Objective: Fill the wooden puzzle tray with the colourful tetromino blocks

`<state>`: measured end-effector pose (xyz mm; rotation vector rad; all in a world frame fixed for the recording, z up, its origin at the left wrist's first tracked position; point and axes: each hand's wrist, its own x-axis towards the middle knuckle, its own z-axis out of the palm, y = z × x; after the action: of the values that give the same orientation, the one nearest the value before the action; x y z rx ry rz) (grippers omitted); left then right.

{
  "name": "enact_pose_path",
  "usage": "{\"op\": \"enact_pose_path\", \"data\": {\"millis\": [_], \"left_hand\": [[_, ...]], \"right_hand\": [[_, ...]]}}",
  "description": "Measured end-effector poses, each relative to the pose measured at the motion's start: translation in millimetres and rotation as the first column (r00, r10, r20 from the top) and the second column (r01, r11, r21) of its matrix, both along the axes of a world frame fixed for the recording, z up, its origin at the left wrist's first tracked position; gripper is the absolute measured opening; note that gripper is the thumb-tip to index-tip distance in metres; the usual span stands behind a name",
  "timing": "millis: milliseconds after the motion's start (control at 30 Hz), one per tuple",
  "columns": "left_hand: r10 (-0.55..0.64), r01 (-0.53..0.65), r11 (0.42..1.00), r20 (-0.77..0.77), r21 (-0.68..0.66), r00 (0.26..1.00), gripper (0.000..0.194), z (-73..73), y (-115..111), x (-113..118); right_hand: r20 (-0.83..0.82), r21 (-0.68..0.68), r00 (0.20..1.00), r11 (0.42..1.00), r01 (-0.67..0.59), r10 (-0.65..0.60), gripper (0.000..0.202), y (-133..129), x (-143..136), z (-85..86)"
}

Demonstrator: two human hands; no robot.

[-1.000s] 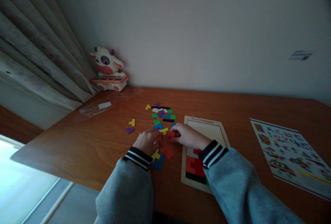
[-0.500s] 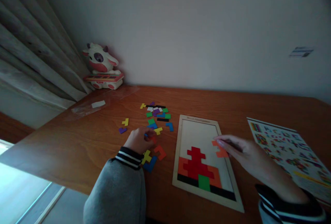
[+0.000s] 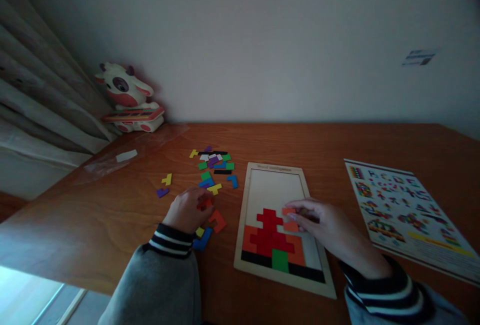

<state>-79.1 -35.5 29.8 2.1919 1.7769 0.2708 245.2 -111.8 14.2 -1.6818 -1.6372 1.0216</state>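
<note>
a: what does the right hand [image 3: 330, 225] do?

b: it lies over the wooden puzzle tray [image 3: 275, 171], fingers bent, their tips pinching an orange piece [image 3: 289, 219]. the piece sits inside the tray, touching the right side of the red cross-shaped piece [image 3: 270, 230] and just above the orange block [image 3: 298, 252] in the filled lower rows.

a: and the left hand [image 3: 185, 210]?

b: it rests on the table [image 3: 112, 215] left of the tray, loosely curled, fingertips on a small red piece [image 3: 204, 204]. whether it grips that piece or only touches it cannot be told.

a: what lies around the left hand?

b: an orange-red angled piece [image 3: 217, 220], a yellow piece [image 3: 200, 232] and a blue piece [image 3: 202, 240] just beside the wrist; farther off, a heap of loose coloured pieces [image 3: 213, 162].

a: the tray's contents?

b: a black strip [image 3: 258, 258] along the bottom, a green piece [image 3: 280, 260] set in it, orange and red above; the upper half is bare.

a: other objects?

b: a printed pattern sheet [image 3: 401, 210] to the right, a toy cow [image 3: 125, 97] by the wall, a clear plastic bag [image 3: 123, 157] near it.
</note>
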Motion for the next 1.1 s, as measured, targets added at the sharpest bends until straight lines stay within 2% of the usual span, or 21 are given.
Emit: {"op": "enact_pose_path", "data": {"millis": [233, 367, 533, 600, 733, 800, 933, 1100], "left_hand": [[0.034, -0.034, 0.997, 0.002, -0.07, 0.999, 0.021, 3.2, 0, 3], [-0.024, 0.026, 0.999, 0.048, -0.048, 0.999, 0.03, 6.5, -3, -4], [-0.031, 0.03, 0.997, -0.027, -0.07, 0.999, 0.041, 9.1, -7, -13], [-0.084, 0.082, 0.994, -0.018, -0.067, 0.996, 0.044, 9.9, -8, -12], [-0.296, 0.299, 0.952, 0.048, -0.072, 0.954, 0.04, 11.1, -12, -2], [-0.33, 0.333, 0.939, 0.049, -0.086, 0.943, 0.045, 11.4, -15, 6], [-0.283, 0.291, 0.951, 0.084, -0.102, 0.955, 0.04, 10.4, -17, 15], [-0.22, 0.241, 0.963, 0.169, -0.122, 0.961, 0.034, 4.7, -14, 13]], "right_hand": [[0.036, 0.045, 0.999, 0.999, -0.018, 0.016, 0.029, -1, -7, -3.0], [0.051, 0.063, 0.999, 0.998, -0.006, 0.002, 0.028, -2, -7, -4.9], [0.052, 0.097, 0.998, 0.995, 0.032, -0.037, 0.029, -2, -7, -6.6], [0.064, 0.102, 0.997, 0.994, 0.041, -0.048, 0.031, -2, -7, -5.4], [0.091, 0.104, 0.995, 0.994, 0.024, -0.034, 0.034, -3, -7, -2.1], [0.1, 0.102, 0.994, 0.995, 0.021, -0.031, 0.035, -3, -8, -1.1], [0.112, 0.106, 0.993, 0.994, 0.02, -0.032, 0.036, -3, -8, -0.1], [0.121, 0.126, 0.992, 0.992, 0.006, -0.021, 0.033, -4, -8, 2.5]]}}
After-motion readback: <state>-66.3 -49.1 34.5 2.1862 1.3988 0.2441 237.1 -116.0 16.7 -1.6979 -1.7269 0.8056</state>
